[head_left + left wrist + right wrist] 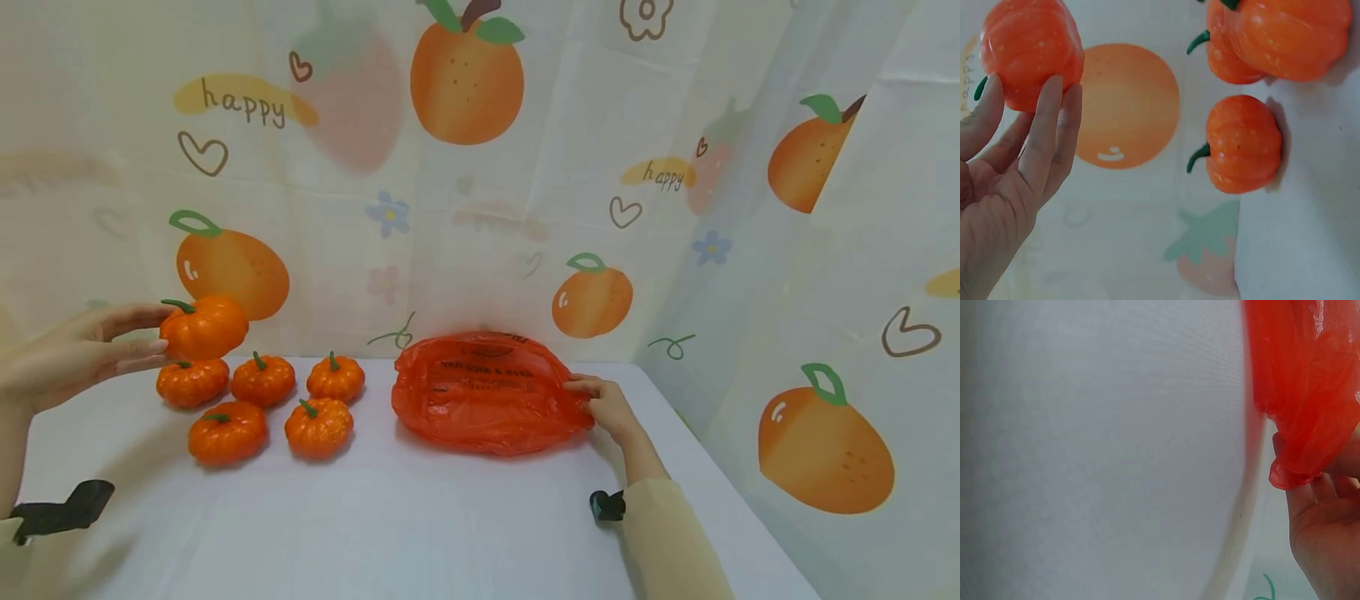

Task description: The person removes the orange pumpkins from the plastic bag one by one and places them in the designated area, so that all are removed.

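In the head view my left hand (97, 346) holds a small orange pumpkin (210, 327) with a green stem, raised above the table at the left. The left wrist view shows the fingers and thumb of that hand (1016, 156) around the held pumpkin (1032, 53). Below it, several similar pumpkins (227, 433) sit on the white table. Farther right lies a red plastic bag (487, 400) with dark print. My right hand (611, 408) grips its right end. Up close, the fingers of the right hand (1325, 512) pinch gathered bag film (1310, 425).
The white table (420, 525) ends at the right along a slanting edge. A pale curtain (510, 208) printed with fruit hangs behind and along the right side. Dark straps (63, 510) circle both wrists.
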Demonstrator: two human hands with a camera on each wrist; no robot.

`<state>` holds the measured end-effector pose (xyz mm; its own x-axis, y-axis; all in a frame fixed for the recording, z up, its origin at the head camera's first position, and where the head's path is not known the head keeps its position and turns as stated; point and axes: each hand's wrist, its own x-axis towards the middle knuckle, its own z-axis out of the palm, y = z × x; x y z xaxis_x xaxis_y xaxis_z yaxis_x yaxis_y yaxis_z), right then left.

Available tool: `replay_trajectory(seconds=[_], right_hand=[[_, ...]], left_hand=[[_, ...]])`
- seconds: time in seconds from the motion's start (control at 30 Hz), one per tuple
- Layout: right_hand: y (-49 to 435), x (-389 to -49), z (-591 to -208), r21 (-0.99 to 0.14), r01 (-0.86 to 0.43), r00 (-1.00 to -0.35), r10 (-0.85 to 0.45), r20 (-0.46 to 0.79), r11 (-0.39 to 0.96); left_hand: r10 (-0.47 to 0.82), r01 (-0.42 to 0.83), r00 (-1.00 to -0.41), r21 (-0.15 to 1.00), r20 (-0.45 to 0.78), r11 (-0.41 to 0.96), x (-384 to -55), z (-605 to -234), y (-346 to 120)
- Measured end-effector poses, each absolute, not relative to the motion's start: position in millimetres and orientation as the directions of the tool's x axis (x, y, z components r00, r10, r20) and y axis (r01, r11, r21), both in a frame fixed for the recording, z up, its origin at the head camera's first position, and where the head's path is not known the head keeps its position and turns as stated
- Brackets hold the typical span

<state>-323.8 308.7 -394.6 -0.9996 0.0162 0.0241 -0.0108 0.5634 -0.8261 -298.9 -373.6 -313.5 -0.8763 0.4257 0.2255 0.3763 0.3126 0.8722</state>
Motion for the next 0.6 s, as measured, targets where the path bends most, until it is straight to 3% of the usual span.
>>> replay_trajectory(seconds=[0.1, 0.33, 0.6], right_hand=[[310.0, -323.9, -394.5, -0.817, -0.023, -0.999, 0.011, 0.036, 0.577], [312.6, -321.6, -394.0, -0.812, -0.038, -0.999, 0.008, 0.053, 0.583], [311.6, -321.6, -395.9, -0.818, -0.047, -0.998, -0.002, 0.056, 0.574]], left_hand=[[0.430, 0.365, -0.877, 0.879, 0.215, 0.307, -298.8, -319.8, -381.5], [0.357, 0.252, -0.931, 0.841, 0.076, 0.479, -297.3, -330.8, -394.6], [0.455, 0.202, -0.890, 0.911, 0.018, 0.359, -300.0, -352.4, -424.6]])
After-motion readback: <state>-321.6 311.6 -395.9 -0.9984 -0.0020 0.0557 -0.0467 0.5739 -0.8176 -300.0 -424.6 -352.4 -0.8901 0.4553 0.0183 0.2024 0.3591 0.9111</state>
